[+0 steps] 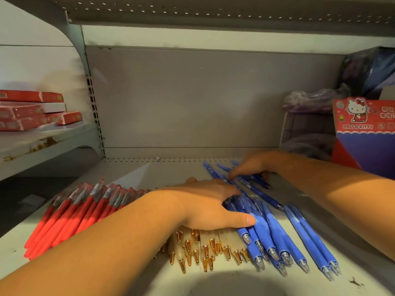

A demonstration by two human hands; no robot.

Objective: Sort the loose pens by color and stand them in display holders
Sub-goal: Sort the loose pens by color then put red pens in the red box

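Three groups of pens lie flat on the shelf (136, 174). Red pens (70, 212) form a pile at the left. Cream pens with gold tips (205, 251) lie in the middle, partly under my left wrist. Blue pens (277, 238) spread out at the right. My left hand (209, 206) rests flat on the blue pile, fingers stretched over the pens and thumb along their near side. My right hand (250, 167) lies farther back on several scattered blue pens (258, 189), its fingers touching them; whether it grips any is hidden.
A red and blue Hello Kitty display box (365, 133) stands at the right rear, with a purple bag (307, 101) and a dark box behind it. Red flat boxes (32, 112) are stacked on a neighbouring shelf at the left. The shelf's back panel is bare.
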